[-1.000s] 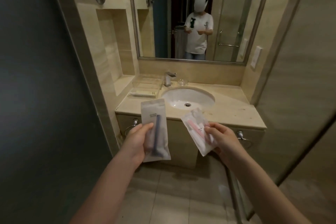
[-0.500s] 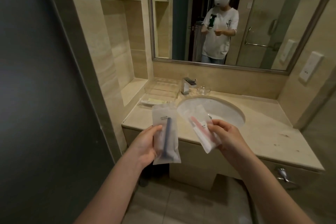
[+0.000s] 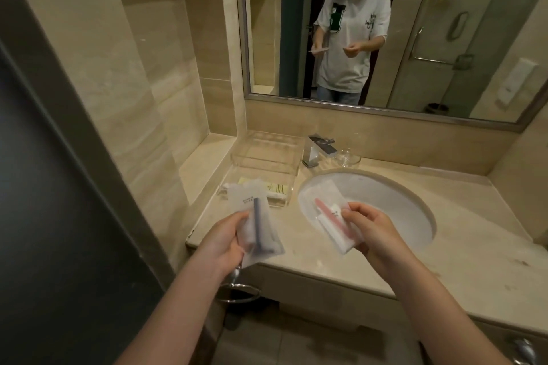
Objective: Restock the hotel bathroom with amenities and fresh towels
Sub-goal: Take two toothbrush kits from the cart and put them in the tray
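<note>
Left hand [image 3: 225, 238]: fingers [image 3: 237, 219] gripped a frosted plastic sachet with blue toothbrush [image 3: 258, 216] above the beige stone bench [image 3: 385, 258].
Right hand [image 3: 370, 228]: pinched a pink-toothbrush sachet [image 3: 329, 216] over the white basin [image 3: 385, 201].
Advice: both would best lie flat in the clear acrylic tray [image 3: 264, 169].

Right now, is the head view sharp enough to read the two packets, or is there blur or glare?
Head view: dim warm light, no harsh glare; the blue-handled packet in the left hand is smeared, print unreadable; the pink-handled packet in the right hand barely sharper; wide-angle bowing at the countertop edge.
</note>
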The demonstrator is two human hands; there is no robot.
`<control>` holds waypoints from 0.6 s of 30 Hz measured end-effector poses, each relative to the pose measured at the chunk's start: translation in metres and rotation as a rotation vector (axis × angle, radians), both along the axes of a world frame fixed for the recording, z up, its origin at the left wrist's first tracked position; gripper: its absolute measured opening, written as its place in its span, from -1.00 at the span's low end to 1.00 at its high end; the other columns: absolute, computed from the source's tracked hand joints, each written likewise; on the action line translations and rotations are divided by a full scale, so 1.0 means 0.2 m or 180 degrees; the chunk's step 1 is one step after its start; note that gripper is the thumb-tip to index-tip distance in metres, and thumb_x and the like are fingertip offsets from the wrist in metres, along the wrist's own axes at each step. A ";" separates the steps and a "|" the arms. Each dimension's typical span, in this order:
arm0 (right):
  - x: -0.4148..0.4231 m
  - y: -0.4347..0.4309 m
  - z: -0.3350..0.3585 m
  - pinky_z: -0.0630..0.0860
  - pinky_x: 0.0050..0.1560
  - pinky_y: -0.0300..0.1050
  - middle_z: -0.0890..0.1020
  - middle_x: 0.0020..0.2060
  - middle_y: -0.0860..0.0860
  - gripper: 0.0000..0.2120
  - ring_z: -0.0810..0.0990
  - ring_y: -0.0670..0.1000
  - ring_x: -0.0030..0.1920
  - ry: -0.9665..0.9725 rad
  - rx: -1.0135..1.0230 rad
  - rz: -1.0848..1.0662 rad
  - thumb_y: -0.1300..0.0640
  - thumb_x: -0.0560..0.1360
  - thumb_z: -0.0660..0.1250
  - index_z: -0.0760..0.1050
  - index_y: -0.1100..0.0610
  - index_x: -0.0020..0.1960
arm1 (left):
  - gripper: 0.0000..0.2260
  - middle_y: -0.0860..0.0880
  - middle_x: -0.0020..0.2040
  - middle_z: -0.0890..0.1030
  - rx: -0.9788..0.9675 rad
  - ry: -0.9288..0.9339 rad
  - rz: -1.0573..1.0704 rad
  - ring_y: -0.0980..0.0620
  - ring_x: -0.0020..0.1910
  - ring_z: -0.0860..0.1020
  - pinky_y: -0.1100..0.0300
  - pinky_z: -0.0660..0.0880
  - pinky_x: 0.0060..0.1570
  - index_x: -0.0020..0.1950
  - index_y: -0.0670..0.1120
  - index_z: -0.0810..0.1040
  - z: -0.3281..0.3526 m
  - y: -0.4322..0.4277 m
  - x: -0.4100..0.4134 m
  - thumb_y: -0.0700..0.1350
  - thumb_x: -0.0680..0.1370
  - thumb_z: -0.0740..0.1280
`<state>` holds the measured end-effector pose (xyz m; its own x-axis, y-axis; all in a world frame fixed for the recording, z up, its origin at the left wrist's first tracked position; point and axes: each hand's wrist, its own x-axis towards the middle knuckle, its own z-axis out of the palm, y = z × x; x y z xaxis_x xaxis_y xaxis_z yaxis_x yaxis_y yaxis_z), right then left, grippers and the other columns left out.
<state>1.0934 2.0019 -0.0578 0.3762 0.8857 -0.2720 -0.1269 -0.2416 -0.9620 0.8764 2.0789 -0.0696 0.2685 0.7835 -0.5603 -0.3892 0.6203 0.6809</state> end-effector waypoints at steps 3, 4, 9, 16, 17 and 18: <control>0.06 0.20 -0.03 0.46 -0.29 -0.15 0.57 -0.09 0.12 -0.87 0.53 0.02 -0.19 0.0072 -0.0062 0.0081 0.21 0.55 0.25 0.54 0.22 0.01 | -0.78 -0.20 0.12 0.56 0.0030 0.0035 -0.0018 -0.08 0.01 0.56 0.13 0.53 -0.17 0.20 -0.26 0.45 -0.02 0.16 0.06 -0.25 0.57 0.22; 0.09 0.26 -0.05 0.47 -0.27 -0.14 0.58 -0.09 0.12 -0.87 0.53 0.03 -0.18 0.0104 -0.0075 0.0119 0.22 0.55 0.24 0.55 0.21 0.01 | -0.80 -0.20 0.09 0.56 0.0049 0.0045 -0.0009 -0.08 0.00 0.56 0.13 0.55 -0.21 0.18 -0.25 0.46 -0.04 0.22 0.08 -0.28 0.57 0.21; 0.25 0.61 -0.07 0.47 -0.30 -0.15 0.60 -0.12 0.10 -0.83 0.54 0.03 -0.19 0.0220 -0.0067 0.0338 0.25 0.56 0.20 0.55 0.21 0.06 | -0.81 -0.22 0.01 0.54 0.0016 0.0110 0.0007 -0.09 -0.10 0.54 0.21 0.58 -0.43 0.13 -0.25 0.47 -0.07 0.49 0.23 -0.37 0.54 0.18; 0.42 0.99 -0.14 0.48 -0.35 -0.19 0.61 -0.14 0.09 -0.81 0.56 0.02 -0.21 0.0429 -0.0199 0.0632 0.27 0.55 0.19 0.52 0.18 0.10 | -0.89 -0.11 -0.31 0.61 -0.0026 0.0512 0.0240 0.01 -0.30 0.56 0.31 0.51 -0.50 -0.05 -0.26 0.55 -0.13 0.77 0.40 -0.31 0.54 0.23; 0.43 1.02 -0.16 0.49 -0.35 -0.20 0.61 -0.15 0.08 -0.82 0.56 0.01 -0.22 0.0458 -0.0223 0.0686 0.26 0.55 0.19 0.52 0.18 0.09 | -0.89 -0.08 -0.32 0.61 -0.0001 0.0654 0.0363 0.03 -0.33 0.57 0.32 0.50 -0.51 0.00 -0.28 0.55 -0.17 0.81 0.40 -0.29 0.54 0.25; 0.43 1.06 -0.17 0.49 -0.35 -0.20 0.61 -0.17 0.06 -0.83 0.56 0.00 -0.23 0.0489 -0.0236 0.0768 0.25 0.55 0.21 0.53 0.17 0.09 | -0.88 -0.08 -0.30 0.61 0.0024 0.0800 0.0473 0.04 -0.34 0.58 0.32 0.48 -0.52 0.03 -0.27 0.54 -0.20 0.85 0.40 -0.28 0.54 0.27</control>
<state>1.1804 2.2137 -0.0918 0.1064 0.9201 -0.3769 -0.2001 -0.3515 -0.9146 0.9560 2.2484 -0.1096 0.0039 0.8082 -0.5888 -0.2941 0.5637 0.7718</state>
